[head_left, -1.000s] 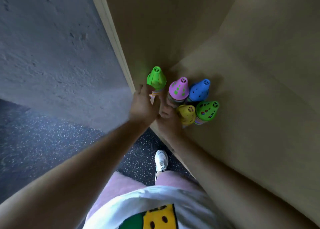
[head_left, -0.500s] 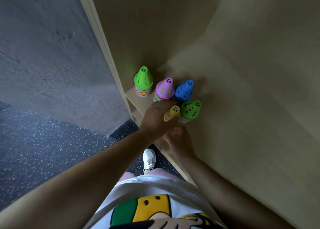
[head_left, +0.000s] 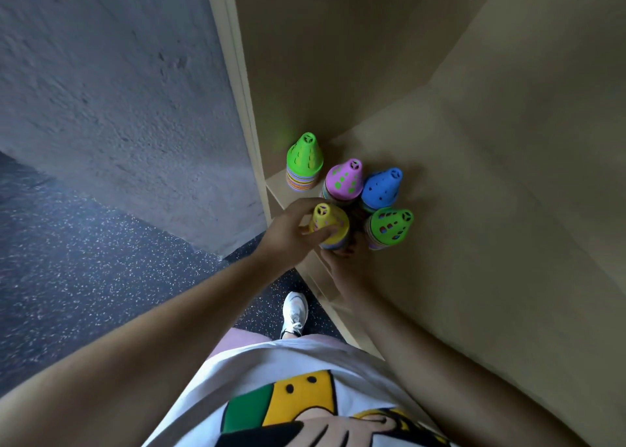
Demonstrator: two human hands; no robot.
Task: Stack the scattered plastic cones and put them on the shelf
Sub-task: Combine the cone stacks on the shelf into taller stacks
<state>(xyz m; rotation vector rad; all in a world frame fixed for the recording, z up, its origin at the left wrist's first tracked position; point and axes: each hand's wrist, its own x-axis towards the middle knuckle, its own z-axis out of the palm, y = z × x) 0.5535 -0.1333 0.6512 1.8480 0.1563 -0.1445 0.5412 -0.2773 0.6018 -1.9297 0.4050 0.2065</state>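
**Yellow-topped stack held at the shelf's front edge**

Head view. The only printing in sight is on the person's white shirt (head_left: 257, 372) at 6 o'clock in the frame. It is a picture, not words: a yellow face with black dot eyes beside a green block. Each cone tip bears a moulded three-spoke ring, and the cones show no lettering that can be read.

The yellow-topped stack (head_left: 330, 224) stands upright at the front edge of the tan shelf (head_left: 474, 209), just right of the frame's centre. The left hand (head_left: 288, 236) comes in from 9 o'clock of the stack and grips its top cone, fingers curled round the far side and thumb across the near side. The right hand (head_left: 342, 265) sits at 6 o'clock of the stack, pressed against its base. Its fingers are hidden behind the cones, so whether they wrap the stack cannot be told, nor whether the base rests on the board.

Four more stacks stand on the shelf around it:
- a green-topped stack with coloured holes (head_left: 389, 228) just beside it at 3 o'clock
- a blue-topped stack (head_left: 381, 189) at 2 o'clock
- a purple-topped stack (head_left: 343, 180) at 12 o'clock
- a plain green-topped stack (head_left: 304, 162) at 11 o'clock, against the shelf's side panel

A white shoe (head_left: 295, 312) stands on the speckled floor (head_left: 101, 260) at 6 o'clock.
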